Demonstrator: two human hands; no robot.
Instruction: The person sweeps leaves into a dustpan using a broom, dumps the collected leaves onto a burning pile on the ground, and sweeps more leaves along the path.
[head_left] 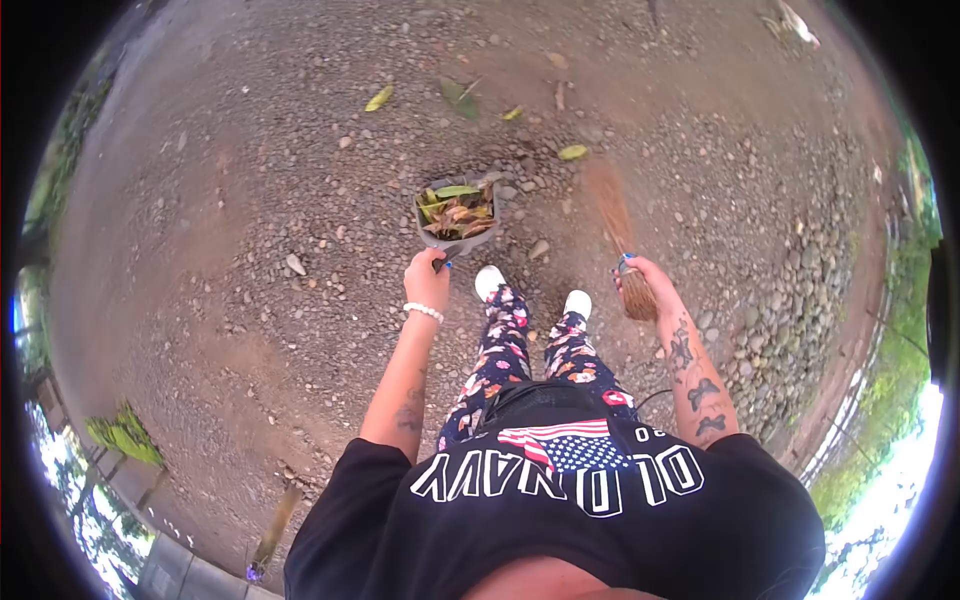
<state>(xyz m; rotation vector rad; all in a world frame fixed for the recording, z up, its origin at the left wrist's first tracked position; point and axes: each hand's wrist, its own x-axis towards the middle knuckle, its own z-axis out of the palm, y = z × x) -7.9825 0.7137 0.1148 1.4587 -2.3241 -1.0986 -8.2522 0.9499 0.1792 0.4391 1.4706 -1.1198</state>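
Observation:
My left hand [428, 282] is closed around the dark handle of a grey dustpan [477, 241], held in front of my feet. Green, yellow and brown leaves [458, 212] fill much of the pan. On the other side, my right hand [643, 277] grips a hand broom [608, 205] of thin brown bristles, bound near the grip. Its far end fans out over the gravel and is blurred. A yellow-green leaf [573, 152] lies on the ground between the broom's tip and the dustpan, nearer the broom.
Stony ground [300, 190] spreads all around me. More loose leaves lie ahead, one yellow [379, 98] and one dull green [460, 97]. Larger stones [790, 310] gather at the right. A green plant [125, 436] grows at the lower left, near paving slabs [185, 570].

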